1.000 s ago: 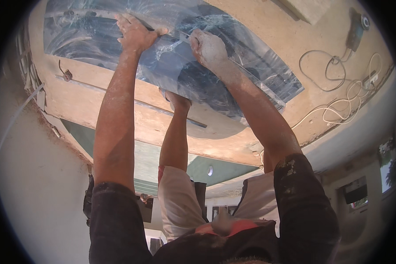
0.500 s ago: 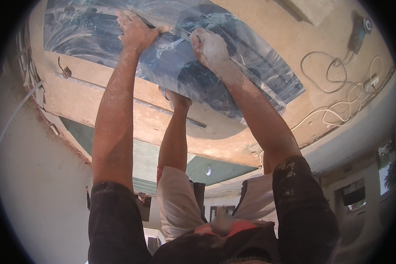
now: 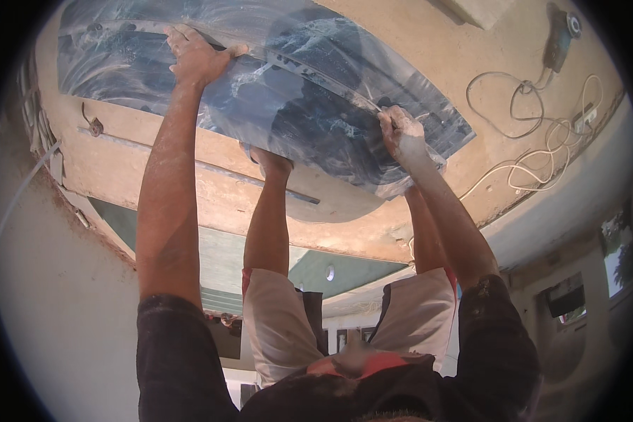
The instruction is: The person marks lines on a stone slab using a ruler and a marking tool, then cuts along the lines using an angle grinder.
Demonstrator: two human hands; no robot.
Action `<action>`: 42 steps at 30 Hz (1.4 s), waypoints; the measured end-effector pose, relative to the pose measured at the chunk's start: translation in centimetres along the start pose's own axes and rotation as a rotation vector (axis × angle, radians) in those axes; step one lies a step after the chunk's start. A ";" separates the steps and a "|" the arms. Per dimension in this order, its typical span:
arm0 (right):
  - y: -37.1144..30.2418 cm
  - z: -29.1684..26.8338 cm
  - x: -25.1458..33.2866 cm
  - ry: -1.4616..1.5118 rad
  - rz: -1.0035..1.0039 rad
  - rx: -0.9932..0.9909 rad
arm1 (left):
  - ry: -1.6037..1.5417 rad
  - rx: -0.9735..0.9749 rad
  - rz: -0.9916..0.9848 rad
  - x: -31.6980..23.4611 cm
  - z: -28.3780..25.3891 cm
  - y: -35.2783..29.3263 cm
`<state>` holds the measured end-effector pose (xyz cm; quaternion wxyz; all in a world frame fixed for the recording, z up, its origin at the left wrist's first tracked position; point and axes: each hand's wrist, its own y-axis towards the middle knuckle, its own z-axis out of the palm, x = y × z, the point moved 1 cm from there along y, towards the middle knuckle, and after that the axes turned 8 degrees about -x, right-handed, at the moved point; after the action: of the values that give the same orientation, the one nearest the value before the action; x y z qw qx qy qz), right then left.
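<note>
Right hand (image 3: 403, 133), its grip clenched on a thin tool (image 3: 375, 105), has moved rightward along the metal straightedge (image 3: 315, 75), apparently advancing the stroke; left hand (image 3: 195, 58) splayed, grasping nothing.

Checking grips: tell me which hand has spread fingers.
The left hand, splayed over the straightedge on the dark sheet; the right hand is curled around a thin tool.

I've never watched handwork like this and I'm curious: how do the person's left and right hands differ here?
The left hand is spread open, while the right hand is curled around a thin tool. The left hand lies over the left half of the dark blue sheet; the right hand is near its right end. Both are bare and look dusty.
</note>
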<state>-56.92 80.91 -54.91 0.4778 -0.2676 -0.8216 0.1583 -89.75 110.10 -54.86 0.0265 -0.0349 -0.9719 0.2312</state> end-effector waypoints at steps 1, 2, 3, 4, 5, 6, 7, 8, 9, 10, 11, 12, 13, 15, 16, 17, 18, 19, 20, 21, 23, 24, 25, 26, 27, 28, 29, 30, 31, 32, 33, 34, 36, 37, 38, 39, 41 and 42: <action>1.1 0.6 2.1 -0.170 -0.064 0.056 | -0.007 -0.006 0.003 0.3 0.2 0.1; 2.8 1.9 4.9 -0.220 -0.136 0.040 | -0.011 -0.009 0.006 0.6 0.4 0.0; 3.8 2.7 6.7 -0.270 -0.204 0.024 | -0.005 0.003 0.010 0.8 0.4 0.0; 3.7 3.0 6.9 -0.242 -0.184 0.022 | 0.000 0.009 0.019 1.0 0.4 0.2; 3.5 3.1 7.1 -0.214 -0.165 0.021 | 0.004 0.016 0.027 1.1 0.5 0.4; 3.7 3.2 7.1 -0.185 -0.155 0.022 | -0.001 0.022 0.026 0.9 0.5 0.6; 3.1 2.6 6.2 -0.191 -0.142 0.021 | -0.007 0.030 0.019 0.8 0.5 0.5; 2.0 1.3 4.6 -0.197 -0.130 0.021 | -0.013 0.039 0.011 0.8 0.4 0.5; 0.9 0.2 2.7 -0.204 -0.119 0.022 | -0.048 -0.013 0.026 1.2 0.7 0.5; -0.2 -0.5 0.5 -0.065 -0.039 -0.013 | -0.088 -0.063 0.040 1.8 1.4 0.6; -1.5 -1.0 -2.1 0.075 0.044 -0.053 | -0.129 -0.111 0.059 2.0 1.9 0.7; -1.4 -1.2 -1.8 0.084 0.031 -0.067 | -0.127 -0.104 0.058 1.9 1.9 0.7; -1.4 -1.4 -1.6 0.091 0.017 -0.078 | -0.125 -0.098 0.057 1.9 1.9 0.7; 0.0 -0.8 0.6 -0.163 -0.202 -0.046 | -0.129 -0.090 0.052 1.9 1.9 0.6; 1.3 0.3 3.2 -0.191 -0.146 -0.014 | -0.135 -0.089 0.053 1.8 1.8 0.7; 2.8 1.8 5.7 -0.218 -0.089 0.015 | -0.140 -0.089 0.057 1.8 1.6 0.7; 4.0 3.1 7.2 -0.166 -0.101 0.088 | -0.129 -0.080 0.054 1.9 1.5 0.7; 5.0 3.9 8.0 -0.115 -0.117 0.158 | -0.119 -0.075 0.050 2.0 1.6 0.9; 4.9 3.6 8.4 -0.103 -0.083 0.151 | -0.110 -0.070 0.045 2.1 1.7 1.0; 4.4 3.3 8.7 -0.091 -0.051 0.147 | -0.104 -0.074 0.045 2.1 1.6 0.9; 3.6 3.1 7.6 -0.148 -0.069 0.086 | -0.095 -0.083 0.043 2.1 1.5 0.8; 2.6 2.8 5.0 -0.220 -0.118 0.028 | -0.096 -0.091 0.054 2.0 1.4 0.9; 1.9 2.3 3.2 -0.291 -0.164 -0.027 | -0.096 -0.095 0.062 2.1 1.4 0.8; 1.8 1.7 2.3 -0.230 -0.104 0.009 | -0.085 -0.075 0.067 2.2 2.1 1.0; 1.3 0.7 2.4 -0.176 -0.060 0.026 | -0.095 -0.092 0.075 2.3 2.3 1.0; 1.1 0.3 2.6 -0.122 -0.016 0.043 | -0.103 -0.109 0.083 2.5 2.4 1.1; 1.3 0.8 3.0 -0.158 -0.020 0.045 | -0.111 -0.124 0.091 2.7 2.6 1.1; 2.1 1.3 4.4 -0.155 -0.045 0.056 | -0.103 -0.113 0.085 2.6 2.5 1.1; 3.1 2.0 6.2 -0.150 -0.070 0.068 | -0.092 -0.100 0.079 2.4 2.2 1.0; 3.8 2.7 7.2 -0.147 -0.096 0.081 | -0.083 -0.089 0.072 2.2 2.1 1.0; 4.8 3.6 7.6 -0.138 -0.165 0.085 | -0.075 -0.078 0.072 2.2 2.1 1.0; 6.0 4.6 7.9 -0.124 -0.233 0.087 | -0.063 -0.069 0.074 2.3 2.0 1.1; 6.3 4.6 8.0 -0.061 -0.238 0.084 | -0.050 -0.046 0.065 2.3 1.9 1.5; 5.1 3.8 7.8 -0.011 -0.173 0.084 | -0.050 -0.029 0.052 2.1 1.8 1.3; 4.0 3.0 7.5 0.039 -0.107 0.084 | -0.050 -0.012 0.039 2.0 1.7 1.3; 2.5 2.1 6.6 0.028 -0.080 0.068 | -0.050 -0.039 0.052 2.1 1.6 1.2; -0.5 0.4 3.4 -0.005 -0.014 0.037 | -0.058 -0.082 0.084 2.5 1.9 1.1; -1.3 -0.1 1.6 -0.001 -0.058 0.022 | -0.060 -0.066 0.082 2.4 2.0 1.0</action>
<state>-57.88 80.81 -53.11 0.4846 -0.2383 -0.8275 0.1535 -92.19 110.30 -56.97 -0.0135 -0.0687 -0.9771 0.2010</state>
